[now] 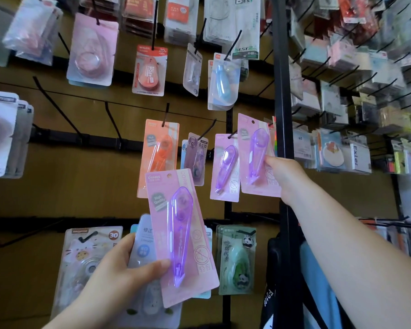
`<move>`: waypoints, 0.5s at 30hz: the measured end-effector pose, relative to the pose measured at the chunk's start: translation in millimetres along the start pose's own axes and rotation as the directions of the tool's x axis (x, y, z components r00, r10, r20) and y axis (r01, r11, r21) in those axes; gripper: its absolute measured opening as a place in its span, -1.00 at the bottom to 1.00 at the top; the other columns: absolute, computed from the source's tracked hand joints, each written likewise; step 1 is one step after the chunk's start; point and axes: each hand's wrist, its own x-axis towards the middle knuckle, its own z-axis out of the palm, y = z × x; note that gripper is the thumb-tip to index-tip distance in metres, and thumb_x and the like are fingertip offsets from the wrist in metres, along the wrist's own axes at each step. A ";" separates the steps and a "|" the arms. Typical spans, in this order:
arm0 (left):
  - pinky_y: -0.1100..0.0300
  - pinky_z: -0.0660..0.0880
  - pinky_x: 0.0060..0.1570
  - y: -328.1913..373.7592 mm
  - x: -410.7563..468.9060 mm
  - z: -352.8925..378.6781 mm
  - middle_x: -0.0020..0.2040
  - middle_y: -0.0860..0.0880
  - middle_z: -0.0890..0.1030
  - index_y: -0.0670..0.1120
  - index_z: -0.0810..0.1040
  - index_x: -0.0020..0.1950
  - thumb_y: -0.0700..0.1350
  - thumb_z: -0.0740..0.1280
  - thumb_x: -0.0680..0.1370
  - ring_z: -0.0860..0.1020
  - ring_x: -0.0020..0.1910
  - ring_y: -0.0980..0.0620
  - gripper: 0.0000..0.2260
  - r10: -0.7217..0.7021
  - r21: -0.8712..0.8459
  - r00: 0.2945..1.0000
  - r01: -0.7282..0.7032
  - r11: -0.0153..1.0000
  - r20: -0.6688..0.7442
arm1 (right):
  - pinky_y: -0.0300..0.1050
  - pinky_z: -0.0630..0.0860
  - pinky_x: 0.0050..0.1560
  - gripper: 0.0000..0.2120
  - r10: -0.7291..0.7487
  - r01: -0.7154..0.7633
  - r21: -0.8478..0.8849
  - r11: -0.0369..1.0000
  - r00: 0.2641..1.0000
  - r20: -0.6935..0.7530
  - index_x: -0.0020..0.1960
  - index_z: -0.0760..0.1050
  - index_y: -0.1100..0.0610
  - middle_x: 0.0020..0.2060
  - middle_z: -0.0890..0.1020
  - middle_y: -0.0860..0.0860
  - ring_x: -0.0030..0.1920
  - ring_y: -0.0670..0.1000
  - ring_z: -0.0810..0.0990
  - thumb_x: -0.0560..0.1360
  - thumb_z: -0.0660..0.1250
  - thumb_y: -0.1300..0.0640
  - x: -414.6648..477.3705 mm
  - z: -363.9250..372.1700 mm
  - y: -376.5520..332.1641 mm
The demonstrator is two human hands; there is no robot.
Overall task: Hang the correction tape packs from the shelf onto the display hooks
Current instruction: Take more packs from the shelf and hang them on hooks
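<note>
My left hand (119,269) grips a pink card pack with a purple correction tape (183,236), held tilted in front of the lower display rows, thumb across its lower part. My right hand (282,176) pinches a second, identical pink pack (256,155) by its lower right edge and holds it up beside the black hook (233,133). A third pink pack with purple tape (224,167) hangs from that hook, just left of the pack in my right hand.
An orange tape pack (159,153) and a dark purple pack (196,157) hang left of the hook. A black upright post (282,91) stands right of my right hand. Bare hooks (55,105) stick out at left. Panda packs (237,260) hang below.
</note>
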 end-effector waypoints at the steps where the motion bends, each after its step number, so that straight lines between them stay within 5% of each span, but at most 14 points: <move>1: -0.08 0.56 -0.03 -0.3 0.0 0.3 -0.16 -0.09 0.72 -0.08 0.57 -0.04 -0.05 0.52 -0.02 0.69 -0.15 -0.10 -0.44 -0.002 0.002 1.000 0.002 1.000 -0.003 | -0.10 0.43 -0.02 -0.68 -0.003 0.003 0.009 1.000 1.000 -0.004 0.26 0.45 0.19 0.06 0.57 0.10 0.02 0.09 0.51 0.55 0.20 0.10 -0.4 -1.6 1.0; 7: -0.07 0.56 -0.05 1.1 0.4 3.7 -0.16 -0.09 0.72 -0.09 0.55 -0.02 -0.08 0.53 0.00 0.69 -0.16 -0.10 -0.44 -0.020 -0.016 1.000 0.021 1.000 0.006 | -0.10 0.42 -0.01 -0.70 -0.079 0.082 0.069 0.994 0.996 -0.045 0.26 0.43 0.17 -0.01 0.53 0.07 -0.05 0.05 0.49 0.56 0.18 0.11 1.9 -2.7 -9.7; 11: -0.11 0.56 -0.04 1.6 1.0 5.6 -0.14 -0.11 0.72 -0.11 0.55 0.01 -0.06 0.53 -0.02 0.69 -0.15 -0.11 -0.39 -0.029 -0.031 0.999 0.030 0.999 0.013 | -0.18 0.40 -0.27 -0.71 -0.038 0.038 -0.008 0.999 0.999 0.013 0.23 0.46 0.19 -0.05 0.56 0.11 -0.24 0.03 0.50 0.55 0.19 0.13 3.3 0.8 -10.2; 15: -0.09 0.56 -0.05 2.4 -0.4 7.3 -0.14 -0.09 0.72 -0.05 0.55 -0.02 -0.04 0.52 -0.03 0.69 -0.16 -0.09 -0.41 -0.047 -0.031 0.998 0.048 0.998 0.037 | -0.13 0.42 -0.13 -0.73 -0.027 0.027 -0.034 0.999 1.000 0.007 0.19 0.48 0.20 0.00 0.57 0.13 -0.06 0.08 0.51 0.54 0.20 0.14 3.2 -6.8 -1.0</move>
